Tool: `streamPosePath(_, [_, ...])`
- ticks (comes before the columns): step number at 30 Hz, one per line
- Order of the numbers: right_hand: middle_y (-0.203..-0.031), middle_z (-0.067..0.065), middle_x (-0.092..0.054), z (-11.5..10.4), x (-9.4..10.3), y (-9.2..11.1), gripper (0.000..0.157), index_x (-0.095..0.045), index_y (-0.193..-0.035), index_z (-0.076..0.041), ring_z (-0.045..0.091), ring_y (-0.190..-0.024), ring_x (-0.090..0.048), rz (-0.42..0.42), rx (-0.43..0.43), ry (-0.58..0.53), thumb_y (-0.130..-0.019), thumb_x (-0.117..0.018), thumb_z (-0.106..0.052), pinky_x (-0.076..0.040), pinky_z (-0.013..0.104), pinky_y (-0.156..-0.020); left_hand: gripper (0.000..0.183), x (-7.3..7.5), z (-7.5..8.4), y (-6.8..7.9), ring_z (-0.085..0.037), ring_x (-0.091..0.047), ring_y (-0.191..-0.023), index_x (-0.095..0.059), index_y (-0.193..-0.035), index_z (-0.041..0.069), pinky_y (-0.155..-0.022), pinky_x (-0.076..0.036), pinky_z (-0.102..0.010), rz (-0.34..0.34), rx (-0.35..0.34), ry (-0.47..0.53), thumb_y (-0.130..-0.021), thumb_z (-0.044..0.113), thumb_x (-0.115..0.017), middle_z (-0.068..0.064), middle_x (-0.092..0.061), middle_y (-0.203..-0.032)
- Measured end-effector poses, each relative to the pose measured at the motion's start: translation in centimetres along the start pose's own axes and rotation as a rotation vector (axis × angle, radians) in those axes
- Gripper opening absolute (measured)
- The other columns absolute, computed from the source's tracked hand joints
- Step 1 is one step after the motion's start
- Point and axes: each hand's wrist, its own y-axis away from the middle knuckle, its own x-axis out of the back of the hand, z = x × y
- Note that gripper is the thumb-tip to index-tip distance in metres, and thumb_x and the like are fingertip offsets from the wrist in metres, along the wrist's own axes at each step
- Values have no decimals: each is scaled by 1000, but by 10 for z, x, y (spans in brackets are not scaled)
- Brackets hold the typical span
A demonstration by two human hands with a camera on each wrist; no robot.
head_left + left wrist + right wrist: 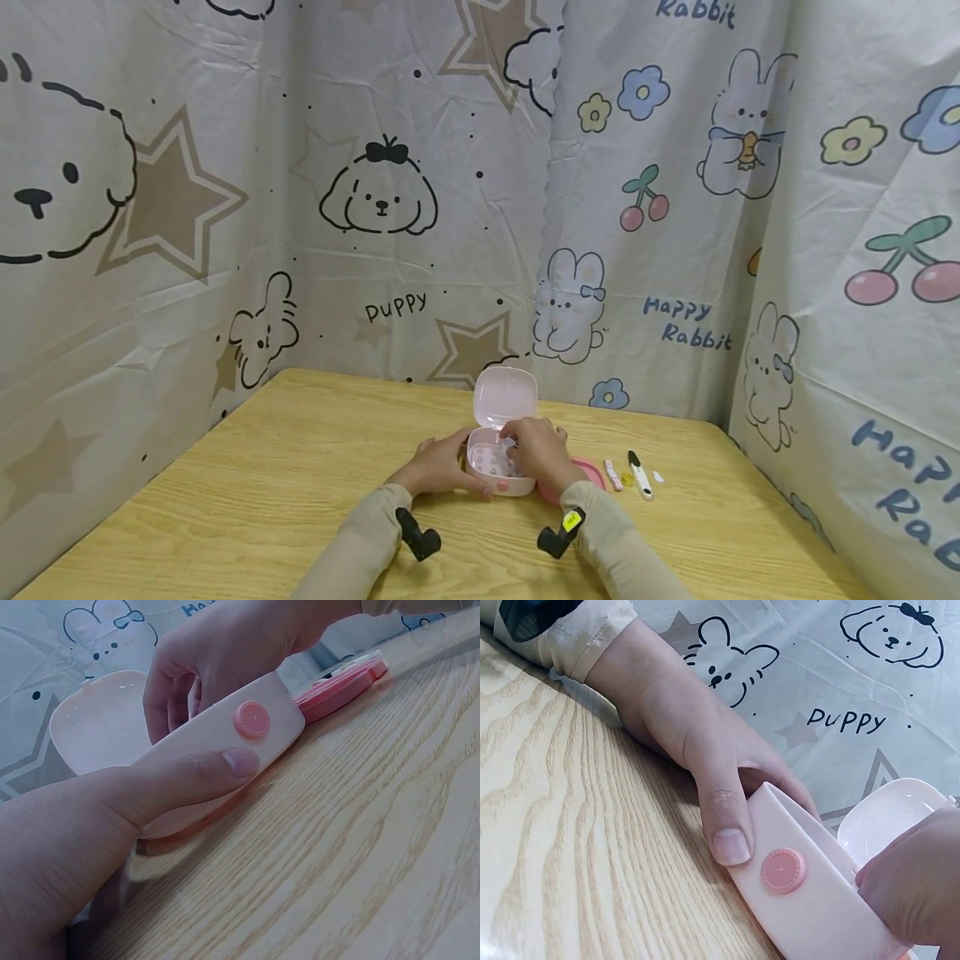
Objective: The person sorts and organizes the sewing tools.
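A pale pink box [522, 487] with a round pink button [251, 720] on its front stands on the table. Its hinged lid [506, 398] is raised at the back. My left hand [437, 467] grips the box's left side, the thumb [731, 844] lying along the front wall near the button and the fingers behind. My right hand [542, 450] reaches down inside over the right rim, with bent fingers [180, 701]. Small dotted shapes show on the box's inner floor [487, 458]. Whether the right fingertips pinch something, I cannot tell.
Right of the box lies a flat deep-pink piece [592, 472], partly behind the right wrist. Beyond it are a small pink-and-white stick [612, 475], a small yellow thing [627, 479], a slim black-and-white tool [640, 475] and a little white piece [658, 477]. Printed curtains [450, 275] surround the table.
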Motion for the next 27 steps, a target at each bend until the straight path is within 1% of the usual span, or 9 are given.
streamPosePath(6, [-101, -1, -75, 1, 0, 0, 20, -81, -105, -16, 27, -97, -57, 7, -5, -20, -88, -81, -6, -34, 60, -91, 110, 0, 0, 0, -27, -46, -139, -42, -157, 14, -114, -11, -69, -8, -5, 15, -70, 57, -92, -5, -51, -154])
streamPosePath(11, [-102, -2, -75, 1, 1, 1, 21, -81, -107, -16, 27, -99, -58, 18, -10, -10, -88, -82, -7, -35, 57, -90, 112, -1, -1, 0, -28, -45, -141, -41, -158, 13, -114, -10, -70, -15, -7, 18, -69, 59, -92, -6, -51, -154])
streamPosePath(16, [-102, 0, -74, 3, 9, 1, 20, -80, -106, -17, 29, -99, -61, 38, 17, 1, -89, -81, -7, -38, 54, -83, 113, -1, -1, 1, -30, -46, -140, -41, -157, 12, -113, -11, -69, -6, -18, 6, -69, 62, -90, -7, -52, -154])
streamPosePath(21, [-100, -1, -72, 6, 18, 0, 15, -79, -105, -17, 28, -95, -64, 73, 35, 6, -91, -79, -12, -41, 51, -78, 111, -1, -1, 1, -32, -48, -137, -44, -155, 12, -112, -12, -71, 12, -25, 0, -68, 61, -91, -7, -54, -151])
streamPosePath(24, [-99, -1, -72, 8, 22, 1, 14, -79, -106, -17, 28, -95, -64, 82, 43, 9, -91, -80, -15, -41, 51, -76, 110, 0, 0, 1, -30, -48, -136, -45, -155, 15, -113, -12, -70, 11, -15, -9, -67, 62, -91, -5, -55, -150])
streamPosePath(27, [-100, -1, -72, 12, 23, 1, 17, -78, -107, -17, 29, -97, -65, 91, 41, 4, -90, -82, -15, -41, 52, -77, 108, 0, 0, 1, -28, -49, -136, -45, -155, 16, -113, -12, -70, 8, -20, -10, -68, 60, -91, -4, -56, -150])
